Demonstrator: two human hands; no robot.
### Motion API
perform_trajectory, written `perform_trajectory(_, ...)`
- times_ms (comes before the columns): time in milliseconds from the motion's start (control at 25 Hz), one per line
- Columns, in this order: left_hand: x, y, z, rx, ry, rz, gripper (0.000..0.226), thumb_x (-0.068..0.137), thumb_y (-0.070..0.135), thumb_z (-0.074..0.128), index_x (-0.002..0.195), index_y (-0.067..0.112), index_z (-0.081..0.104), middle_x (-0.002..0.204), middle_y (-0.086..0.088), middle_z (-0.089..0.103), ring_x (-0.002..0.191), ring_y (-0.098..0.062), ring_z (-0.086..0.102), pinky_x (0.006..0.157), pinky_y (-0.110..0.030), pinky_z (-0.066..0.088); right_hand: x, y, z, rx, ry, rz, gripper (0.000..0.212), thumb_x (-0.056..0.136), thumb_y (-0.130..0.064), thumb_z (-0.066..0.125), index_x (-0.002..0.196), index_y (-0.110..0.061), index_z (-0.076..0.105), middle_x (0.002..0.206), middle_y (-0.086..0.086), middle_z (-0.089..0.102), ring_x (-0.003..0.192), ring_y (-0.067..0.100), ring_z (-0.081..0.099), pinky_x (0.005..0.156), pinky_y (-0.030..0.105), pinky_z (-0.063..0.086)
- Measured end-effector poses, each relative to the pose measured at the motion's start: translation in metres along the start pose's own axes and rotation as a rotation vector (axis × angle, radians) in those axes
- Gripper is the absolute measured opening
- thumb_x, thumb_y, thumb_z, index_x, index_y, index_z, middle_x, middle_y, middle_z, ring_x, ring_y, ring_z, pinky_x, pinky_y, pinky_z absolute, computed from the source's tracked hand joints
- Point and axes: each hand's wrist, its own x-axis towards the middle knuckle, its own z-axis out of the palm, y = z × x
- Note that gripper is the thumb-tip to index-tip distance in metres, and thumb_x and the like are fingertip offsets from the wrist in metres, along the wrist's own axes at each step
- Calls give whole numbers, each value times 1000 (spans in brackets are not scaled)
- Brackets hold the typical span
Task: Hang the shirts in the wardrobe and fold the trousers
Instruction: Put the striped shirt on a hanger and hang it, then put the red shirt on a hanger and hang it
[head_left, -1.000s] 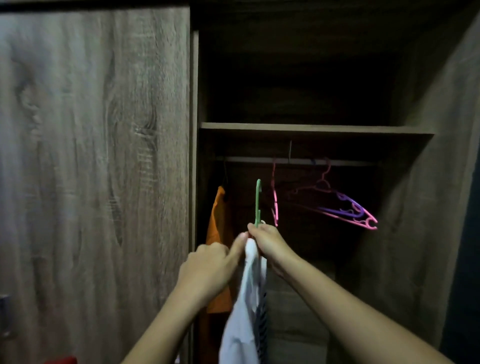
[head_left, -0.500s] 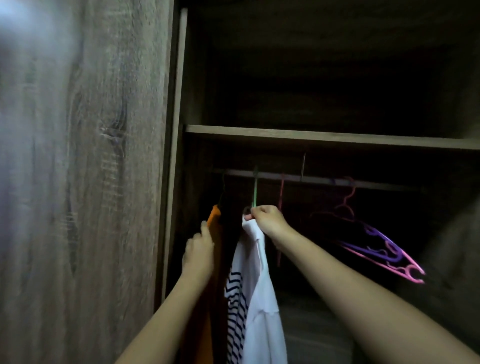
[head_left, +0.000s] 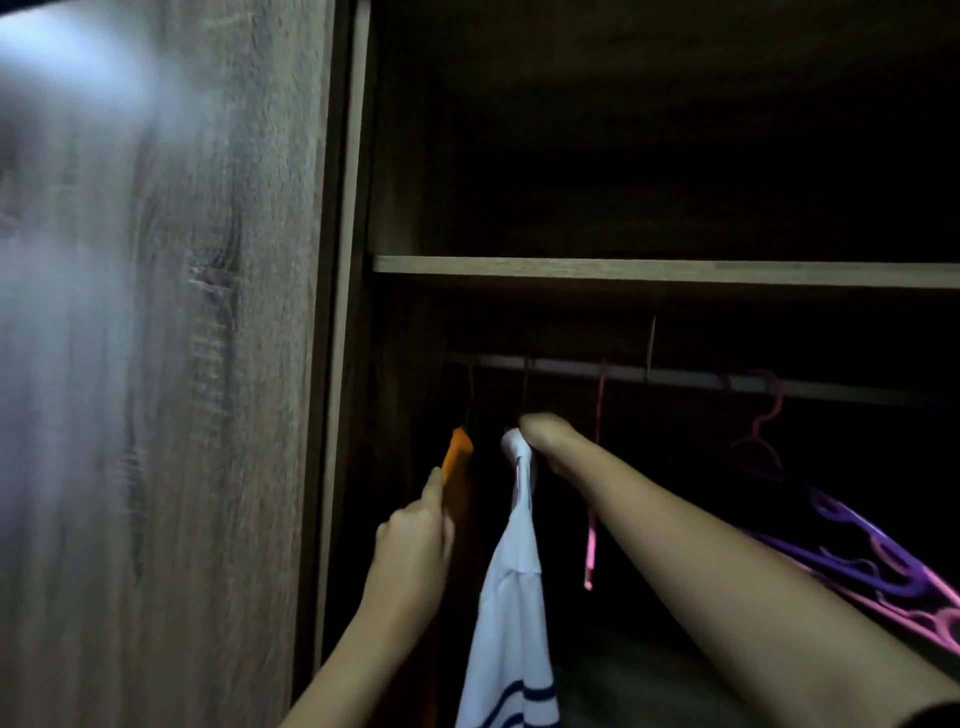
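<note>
Up inside the dark wardrobe (head_left: 171, 364) we have the white shirt (head_left: 511, 597) raised to the rail (head_left: 675, 375), because that rail under the shelf (head_left: 665, 271) is where the shirts are meant to hang; a thin hanger hook (head_left: 525, 384) rises from the collar to the rail, though in this gloom we cannot tell whether it sits fully over the bar. Our right hand (head_left: 545, 434) is closed around the neck of the shirt where the hanger stem comes out, fingers curled tight on cloth and stem, and we judge it is there to carry the weight while the hook settles. Our left hand (head_left: 415, 540) is loosely curled with its index finger stretched upward against the edge of the orange garment (head_left: 456, 457), which hangs just beside the white shirt toward the door side; it grips nothing that we can see, and we judge it is pressing that garment aside to keep a gap for the new one. An empty pink hanger (head_left: 595, 467) hangs edge-on just beyond our right wrist, and a tilted bunch of pink and purple hangers (head_left: 862, 566) sits farther along the rail. The shirt's striped lower part falls between our forearms. No trousers are in view, so we take the folding as not yet begun
</note>
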Motion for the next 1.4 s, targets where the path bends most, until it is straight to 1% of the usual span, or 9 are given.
perform_trajectory(80,-1,0,-2,7,1,13,55,99,19,40,149,19,17,81,8,53,67,-2,52,67,-15,45,8,5,8,-86,-37,-7,34,96,-9,38,122,8,53,130,24,53,121,33,50,75,26,40)
perform_trajectory(240,-2,-2,-1,44,2,13,55,99,20,39,149,19,17,78,10,51,64,-1,51,63,-13,44,14,7,13,-79,-20,14,37,97,-17,40,123,7,51,129,22,54,119,33,52,83,32,42)
perform_trajectory(440,-23,0,-9,215,-29,3,58,99,34,35,149,14,13,112,-5,61,97,-20,63,82,-32,48,-15,9,0,-179,262,-82,42,91,-38,47,113,-4,59,117,17,62,108,34,58,76,29,43)
perform_trajectory(600,-66,-19,-46,178,178,202,49,89,31,38,124,2,56,91,-11,72,74,-26,70,59,-33,56,-81,-12,15,42,439,-361,18,83,-28,55,98,-23,63,85,-4,67,92,22,63,72,26,41)
perform_trajectory(680,-87,-38,-69,103,257,177,44,85,31,40,113,6,64,89,-9,73,74,-22,71,61,-29,55,-116,-22,36,103,430,-483,10,81,-25,56,86,-24,65,69,-7,63,77,15,63,67,23,41)
perform_trajectory(840,-145,-100,-136,61,329,-26,36,84,30,42,101,11,67,87,-3,73,74,-18,70,69,-19,43,-185,-51,131,161,262,-548,5,78,-21,59,74,-21,62,54,-7,57,63,15,60,66,30,44)
perform_trajectory(1000,-215,-195,-192,249,230,-242,40,83,31,41,102,7,66,92,-14,72,81,-30,69,70,-32,50,-232,-76,243,144,14,-540,5,75,-19,60,72,-22,62,56,-7,56,60,13,56,65,26,43)
perform_trajectory(1200,-313,-327,-266,463,73,-529,39,91,19,49,123,-1,55,126,-21,59,116,-34,56,98,-40,42,-286,-110,360,122,-237,-548,6,78,-17,62,81,-18,67,65,-4,60,67,13,58,69,26,43)
perform_trajectory(1400,-373,-403,-287,627,-199,-646,60,96,47,31,146,13,29,154,-7,28,143,-24,21,111,-46,26,-317,-122,460,13,-365,-638,30,86,-26,59,110,-9,62,110,12,64,105,27,59,92,33,43)
